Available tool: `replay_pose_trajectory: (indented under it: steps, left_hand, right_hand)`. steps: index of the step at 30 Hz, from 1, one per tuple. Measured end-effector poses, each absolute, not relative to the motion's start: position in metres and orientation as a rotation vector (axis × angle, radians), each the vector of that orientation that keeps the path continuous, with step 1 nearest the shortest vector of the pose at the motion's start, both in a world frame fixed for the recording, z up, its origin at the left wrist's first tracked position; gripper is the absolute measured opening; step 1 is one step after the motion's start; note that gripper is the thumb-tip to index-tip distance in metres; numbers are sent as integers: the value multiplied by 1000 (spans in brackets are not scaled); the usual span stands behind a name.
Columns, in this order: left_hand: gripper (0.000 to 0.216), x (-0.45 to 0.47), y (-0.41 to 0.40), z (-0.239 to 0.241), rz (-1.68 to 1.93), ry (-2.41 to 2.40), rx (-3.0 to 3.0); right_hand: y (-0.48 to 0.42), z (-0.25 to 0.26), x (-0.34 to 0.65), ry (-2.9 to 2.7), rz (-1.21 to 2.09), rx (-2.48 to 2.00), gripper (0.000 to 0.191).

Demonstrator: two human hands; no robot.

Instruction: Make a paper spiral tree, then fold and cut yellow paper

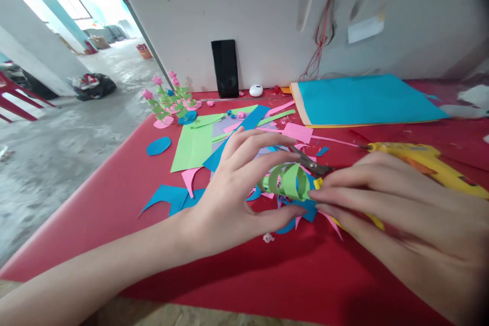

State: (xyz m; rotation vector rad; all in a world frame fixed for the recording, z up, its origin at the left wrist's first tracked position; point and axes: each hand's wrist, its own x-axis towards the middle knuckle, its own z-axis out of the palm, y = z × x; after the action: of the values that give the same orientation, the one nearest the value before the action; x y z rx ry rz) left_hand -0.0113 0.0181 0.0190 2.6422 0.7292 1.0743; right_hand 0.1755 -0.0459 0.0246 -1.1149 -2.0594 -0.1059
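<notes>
The person's two hands meet over the middle of the red desk (313,275), and the green paper curl (289,181) sits right between them, lifted a little above the scraps. It is a strip wound into loose loops lying on its side.

The left hand (237,191) comes in from the left with its grip wide open. The fingers (263,141) arch over the top of the curl and the thumb runs underneath, so the curl lies in the gap by the fingertips; I cannot tell whether they actually press on it. The right hand (385,204) comes in from the right with its grip closed. Its long fingers are laid flat together and their tips pinch the right-hand end of the curl.

Just behind the curl lies a dark pair of scissors (314,164). A yellow glue gun (430,163) rests beyond the right hand. Under and around the hands lie blue and pink paper offcuts (170,197). A green sheet (193,148) lies farther left. Little paper flowers (168,104) stand near the far left corner of the desk. A stack of blue paper (362,99) lies at the back right, and a black phone (225,68) leans against the wall.
</notes>
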Motion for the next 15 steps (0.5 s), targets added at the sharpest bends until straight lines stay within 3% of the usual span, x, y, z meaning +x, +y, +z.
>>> replay_pose_trajectory:
  steps: [15]
  left_hand:
    - [28, -11, 16, 18, 1115, 707, 2625]
  right_hand:
    - [-46, 25, 173, -2058, -57, -1117, 15]
